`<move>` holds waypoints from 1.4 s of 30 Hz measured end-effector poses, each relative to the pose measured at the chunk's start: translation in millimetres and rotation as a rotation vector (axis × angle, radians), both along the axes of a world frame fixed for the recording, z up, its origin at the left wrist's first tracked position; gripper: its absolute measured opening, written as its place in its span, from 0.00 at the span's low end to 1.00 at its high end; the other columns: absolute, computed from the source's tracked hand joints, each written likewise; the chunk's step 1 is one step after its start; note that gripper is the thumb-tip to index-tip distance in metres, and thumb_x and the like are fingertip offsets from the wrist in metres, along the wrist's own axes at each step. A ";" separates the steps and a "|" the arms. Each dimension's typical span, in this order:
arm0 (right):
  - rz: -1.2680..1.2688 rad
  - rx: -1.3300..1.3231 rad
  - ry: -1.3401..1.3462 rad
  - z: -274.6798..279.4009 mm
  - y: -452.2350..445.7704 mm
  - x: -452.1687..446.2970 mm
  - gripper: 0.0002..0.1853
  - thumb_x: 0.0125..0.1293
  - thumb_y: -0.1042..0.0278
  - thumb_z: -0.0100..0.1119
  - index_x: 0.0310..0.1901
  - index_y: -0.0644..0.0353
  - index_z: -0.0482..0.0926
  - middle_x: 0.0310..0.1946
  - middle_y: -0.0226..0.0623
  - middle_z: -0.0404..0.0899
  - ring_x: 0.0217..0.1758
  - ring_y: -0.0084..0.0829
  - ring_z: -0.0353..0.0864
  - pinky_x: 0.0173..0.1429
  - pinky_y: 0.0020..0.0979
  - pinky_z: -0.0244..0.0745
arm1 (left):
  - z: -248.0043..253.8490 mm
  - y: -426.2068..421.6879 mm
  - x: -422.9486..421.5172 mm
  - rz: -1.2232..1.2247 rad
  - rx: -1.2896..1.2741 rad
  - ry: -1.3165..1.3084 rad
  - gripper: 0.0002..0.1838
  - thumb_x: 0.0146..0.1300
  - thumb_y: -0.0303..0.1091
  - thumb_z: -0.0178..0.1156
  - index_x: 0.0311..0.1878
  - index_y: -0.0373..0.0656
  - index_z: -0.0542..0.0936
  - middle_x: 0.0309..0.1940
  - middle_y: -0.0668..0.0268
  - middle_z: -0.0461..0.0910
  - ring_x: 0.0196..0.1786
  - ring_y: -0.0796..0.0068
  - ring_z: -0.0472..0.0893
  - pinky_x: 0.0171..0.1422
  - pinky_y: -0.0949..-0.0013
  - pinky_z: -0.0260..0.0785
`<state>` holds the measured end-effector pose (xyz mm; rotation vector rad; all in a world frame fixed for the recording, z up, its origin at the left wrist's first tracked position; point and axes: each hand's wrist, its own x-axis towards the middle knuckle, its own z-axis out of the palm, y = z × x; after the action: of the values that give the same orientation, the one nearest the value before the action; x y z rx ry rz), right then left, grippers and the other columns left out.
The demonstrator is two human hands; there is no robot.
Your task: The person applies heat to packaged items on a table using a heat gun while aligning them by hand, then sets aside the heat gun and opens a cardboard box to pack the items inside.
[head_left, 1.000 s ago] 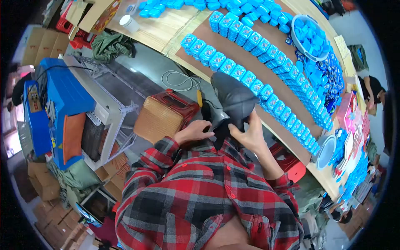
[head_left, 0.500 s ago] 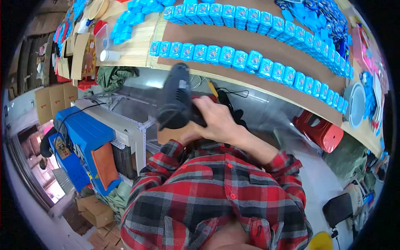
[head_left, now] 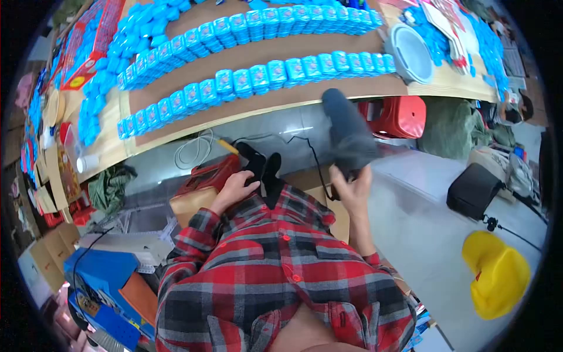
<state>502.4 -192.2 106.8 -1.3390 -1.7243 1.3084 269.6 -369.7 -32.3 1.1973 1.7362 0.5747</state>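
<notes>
My right hand [head_left: 353,186] grips the handle of a black heat gun or dryer [head_left: 346,129], blurred by motion, its barrel pointing up to the table's front edge. A black cord hangs beside it. Resting near my lap by the black shoes, my left hand [head_left: 237,186] has its fingers loosely apart and holds nothing that I can make out. Beyond the barrel, a front row of stacked blue packs [head_left: 258,77] and a back row [head_left: 237,29] stand on the brown sheet of the table [head_left: 170,136].
A blue-grey basin [head_left: 410,54] stands at the table's right. Below are a red stool [head_left: 404,116], a wicker-topped seat [head_left: 190,202], a coiled cable and a black box [head_left: 474,190]. A yellow cap [head_left: 497,274] lies on the floor at right. Another person's head shows far right.
My right hand has swung the black tool from the left side over to the right. My left hand, earlier partly hidden behind it, now shows near my lap. The view has turned.
</notes>
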 end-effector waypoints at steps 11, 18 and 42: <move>-0.323 0.204 0.200 8.9 71.4 59.4 0.21 0.54 0.77 0.59 0.51 0.67 0.68 0.38 0.43 0.76 0.32 0.28 0.76 0.38 0.24 0.72 | 0.6 13.1 27.6 -0.139 -0.071 0.094 0.22 0.59 0.44 0.57 0.47 0.32 0.77 0.43 0.55 0.80 0.44 0.55 0.79 0.50 0.63 0.70; 0.016 -0.056 0.409 27.9 84.4 9.9 0.21 0.55 0.76 0.56 0.51 0.68 0.68 0.35 0.43 0.77 0.27 0.28 0.76 0.34 0.24 0.73 | 2.5 2.0 31.7 -0.027 -0.014 0.083 0.23 0.58 0.46 0.56 0.45 0.33 0.77 0.41 0.54 0.80 0.43 0.54 0.78 0.50 0.63 0.70; 0.342 -0.098 0.210 59.1 154.1 -147.1 0.22 0.50 0.67 0.62 0.45 0.72 0.71 0.31 0.48 0.75 0.26 0.30 0.77 0.26 0.22 0.70 | 15.5 -22.9 0.9 0.153 -0.062 -0.008 0.21 0.58 0.43 0.58 0.44 0.32 0.77 0.41 0.54 0.80 0.42 0.55 0.79 0.48 0.64 0.71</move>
<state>355.3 -38.1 165.9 -0.9408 -1.8123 1.6764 270.5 -392.6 -16.7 1.0237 1.8366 0.6105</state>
